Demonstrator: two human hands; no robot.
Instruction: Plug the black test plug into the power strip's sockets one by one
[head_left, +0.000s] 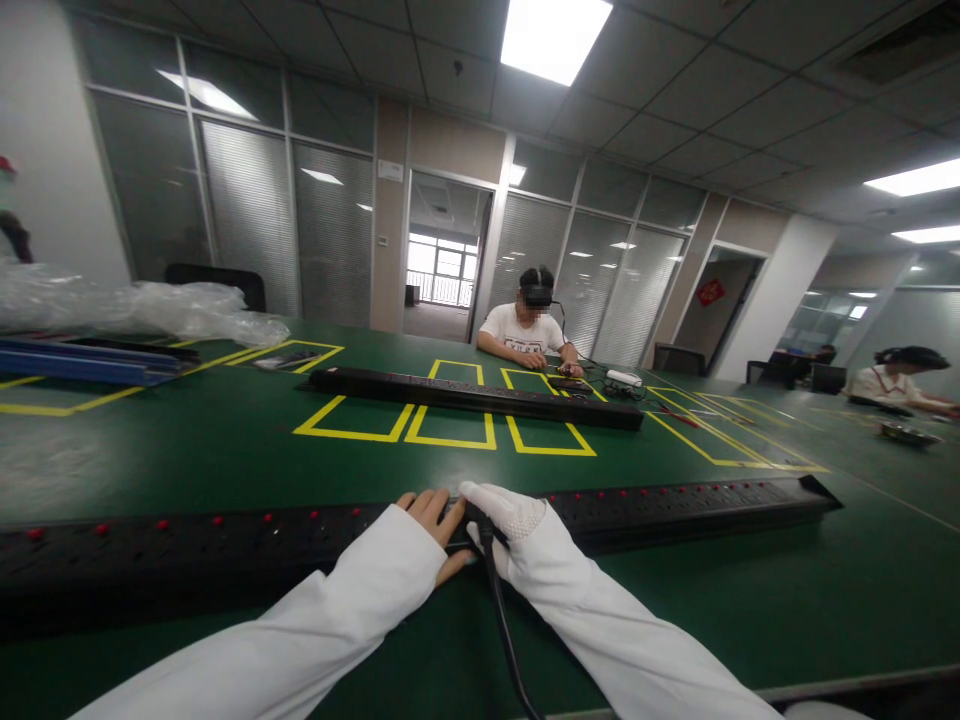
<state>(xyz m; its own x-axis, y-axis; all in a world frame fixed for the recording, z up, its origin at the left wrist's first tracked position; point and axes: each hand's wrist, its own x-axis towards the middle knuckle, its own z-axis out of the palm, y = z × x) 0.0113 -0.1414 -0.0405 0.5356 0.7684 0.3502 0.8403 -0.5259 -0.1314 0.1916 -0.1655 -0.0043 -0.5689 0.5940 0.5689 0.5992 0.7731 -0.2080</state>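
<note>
A long black power strip point(675, 512) with a row of red buttons lies across the table in front of me. My bare left hand point(433, 522) grips its middle, fingers over the top and thumb along the near side. Beside it, almost touching, my right hand point(508, 520) in a white dotted glove is closed around the plug end of a black power cord point(501, 610). It holds that end against the strip; the plug itself is mostly hidden by my fingers. From there the cord runs down toward the table's near edge.
Another long black power strip point(480, 396) lies farther back across yellow tape rectangles on the green table point(247, 470). Plastic wrap point(135, 305) and blue rails point(90, 362) are at left. A person point(525, 325) sits opposite; another person point(900, 375) works at far right.
</note>
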